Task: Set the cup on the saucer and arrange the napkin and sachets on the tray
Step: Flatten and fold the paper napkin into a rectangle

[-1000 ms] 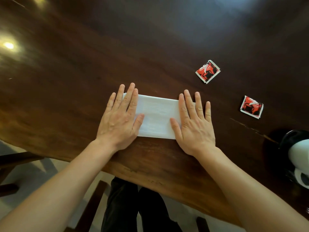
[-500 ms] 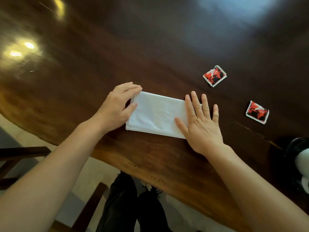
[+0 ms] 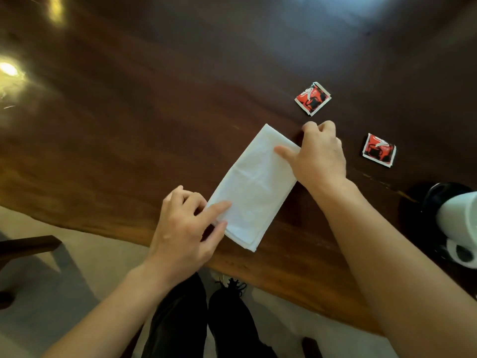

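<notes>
A folded white napkin lies slanted on the dark wooden table, one end near the front edge. My left hand pinches its near left corner between thumb and forefinger. My right hand grips the far right end, thumb on top and fingers curled over the edge. Two red and black sachets lie flat on the table: one just beyond my right hand, the other to its right. A white cup shows at the right edge, partly cut off, on something black.
The table's front edge runs diagonally from the left down to the lower right. Below it are my dark trousers and shoes and a pale floor. A dark chair part sits at the left.
The napkin has turned from lying level across the table to a slant. Both hands went from lying flat on its ends to gripping them, the left moving nearer and the right farther.
</notes>
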The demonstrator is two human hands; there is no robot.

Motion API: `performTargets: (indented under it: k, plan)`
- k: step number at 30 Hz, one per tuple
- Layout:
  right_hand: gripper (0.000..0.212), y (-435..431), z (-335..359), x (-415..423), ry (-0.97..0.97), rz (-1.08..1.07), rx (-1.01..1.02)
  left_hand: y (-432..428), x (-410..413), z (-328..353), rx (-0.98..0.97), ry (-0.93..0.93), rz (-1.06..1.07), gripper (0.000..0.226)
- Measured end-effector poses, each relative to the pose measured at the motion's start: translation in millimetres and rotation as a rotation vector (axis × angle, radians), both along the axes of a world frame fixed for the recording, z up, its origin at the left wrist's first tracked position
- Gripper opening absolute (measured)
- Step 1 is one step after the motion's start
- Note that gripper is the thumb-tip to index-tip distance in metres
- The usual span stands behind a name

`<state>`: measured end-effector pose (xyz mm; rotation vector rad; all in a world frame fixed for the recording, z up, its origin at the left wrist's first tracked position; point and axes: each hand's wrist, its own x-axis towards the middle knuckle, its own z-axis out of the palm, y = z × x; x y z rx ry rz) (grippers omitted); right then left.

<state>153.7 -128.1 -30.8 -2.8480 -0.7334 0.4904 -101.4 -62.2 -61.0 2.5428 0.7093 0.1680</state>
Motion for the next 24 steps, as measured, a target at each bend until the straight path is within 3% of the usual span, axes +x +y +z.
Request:
performTargets:
  k: [3,7,12,16,20,24]
  plan:
    - [0.061,3.4,6.0,6.1,0.101,0.0,0.024,-18.6,4.5,0.7,0.014,0.02,-0.01,0.033]
    - [0.057,4.5,15.9,9.3,0.199,-0.016,0.068,-25.6,15.8,0.3,0.078,0.094,-0.068,0.048]
    - [0.064,8.6,19.6,10.7,0.223,0.009,-0.04,-20.6,32.6,-6.9,0.148,0.194,-0.24,0.056]
    - [0.063,10.6,18.9,10.7,0.267,0.001,-0.071,-23.0,34.3,-16.0,0.173,0.253,-0.251,0.06]
    - [0.034,6.3,12.9,10.4,0.274,0.034,-0.012,-30.0,42.0,-14.3,0.176,0.308,-0.211,0.063]
    - [0.01,2.6,16.4,9.2,0.209,0.012,0.241,-35.8,58.7,-11.0,0.141,0.361,-0.172,0.066]
